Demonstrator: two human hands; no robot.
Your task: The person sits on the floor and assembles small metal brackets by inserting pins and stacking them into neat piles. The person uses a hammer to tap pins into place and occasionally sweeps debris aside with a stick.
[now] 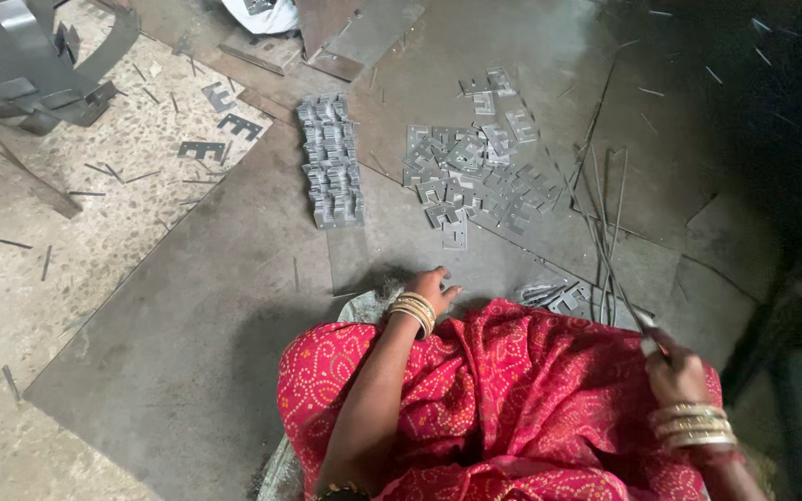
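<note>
I sit on a metal sheet [197, 315] on the floor, my lap covered in red patterned cloth [512, 399]. My left hand [433, 288], with gold bangles at the wrist, rests low on the sheet just in front of my knee, fingers curled; whether it holds anything is hidden. My right hand [672, 371] is closed around the end of a long thin metal rod [605, 250] that runs up and away over the floor. A loose heap of small flat grey stamped metal pieces [475, 172] lies ahead, and a neat stacked row of the same pieces [331, 162] lies to its left.
More thin rods [605, 186] lie fanned beside the heap. A few stamped pieces [559, 295] sit near my right knee. Bent metal strip scrap [30, 65] is piled at the far left, flat sheets [345, 37] at the top. The right side is dark.
</note>
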